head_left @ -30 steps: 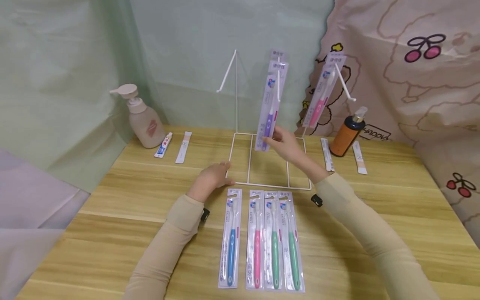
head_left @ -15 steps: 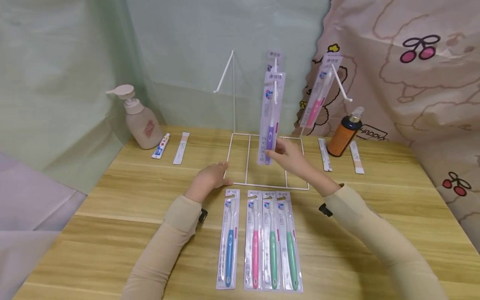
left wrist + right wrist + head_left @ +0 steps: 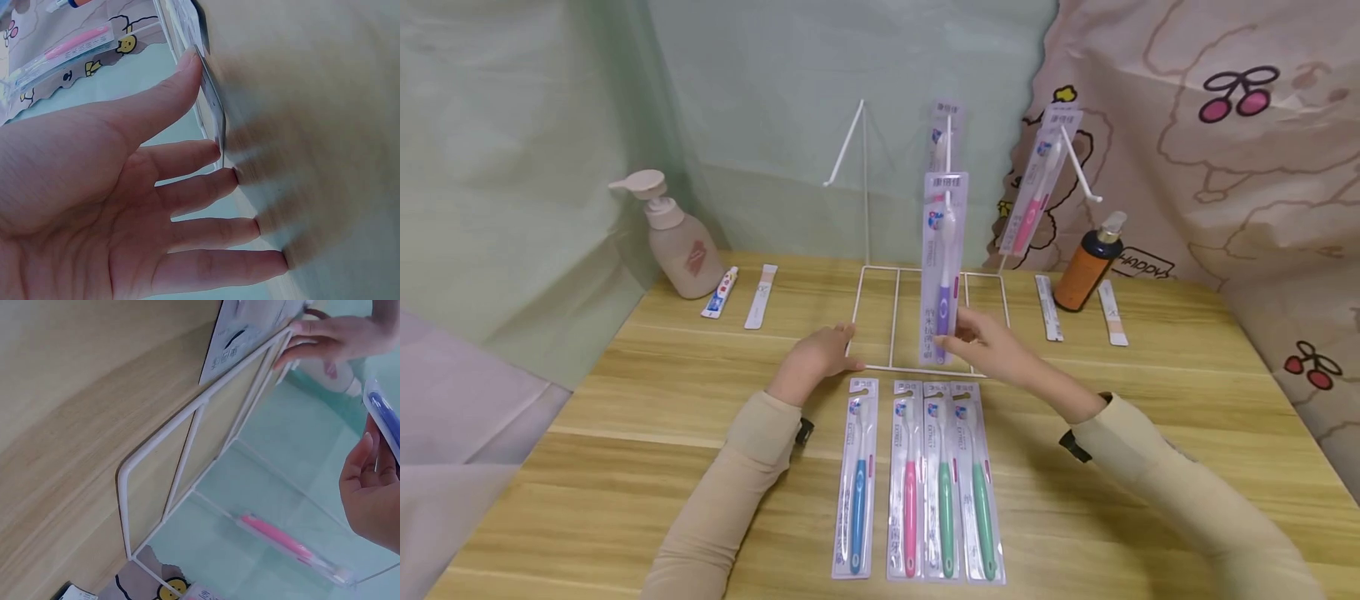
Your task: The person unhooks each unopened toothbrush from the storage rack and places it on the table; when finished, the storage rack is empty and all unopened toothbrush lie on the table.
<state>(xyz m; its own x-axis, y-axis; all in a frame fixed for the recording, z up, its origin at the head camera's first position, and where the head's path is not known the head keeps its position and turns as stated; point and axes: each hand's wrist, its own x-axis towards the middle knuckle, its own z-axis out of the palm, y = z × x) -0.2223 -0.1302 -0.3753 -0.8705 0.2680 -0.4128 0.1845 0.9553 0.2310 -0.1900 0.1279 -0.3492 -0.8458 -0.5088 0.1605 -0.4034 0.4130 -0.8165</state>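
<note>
My right hand [image 3: 992, 346] pinches the lower end of a packaged purple toothbrush [image 3: 943, 275], upright over the white wire rack [image 3: 895, 321]. In the head view, the top of this pack overlaps the front end of the rack's middle hook. Another toothbrush pack [image 3: 951, 117] hangs farther back on that hook, its pink handle [image 3: 275, 536] showing in the right wrist view. At the rack's front left corner my left hand [image 3: 822, 354] touches the table and frame, fingers extended [image 3: 206, 234]. Packs with pink-handled toothbrushes [image 3: 1036, 192] hang on the right hook. The left hook [image 3: 844, 143] is bare.
Before the rack lie a packaged blue toothbrush [image 3: 857, 492], a pink one [image 3: 910, 500] and two green ones [image 3: 946, 500]. A pump bottle [image 3: 681, 250], toothpaste tube [image 3: 720, 292] and sachet [image 3: 762, 296] are left. An orange-and-black bottle [image 3: 1086, 271] stands right between two sachets [image 3: 1049, 308].
My right hand has brought the purple toothbrush pack down and toward me, uncovering more of the pack behind it. My left hand has stayed at the rack's corner.
</note>
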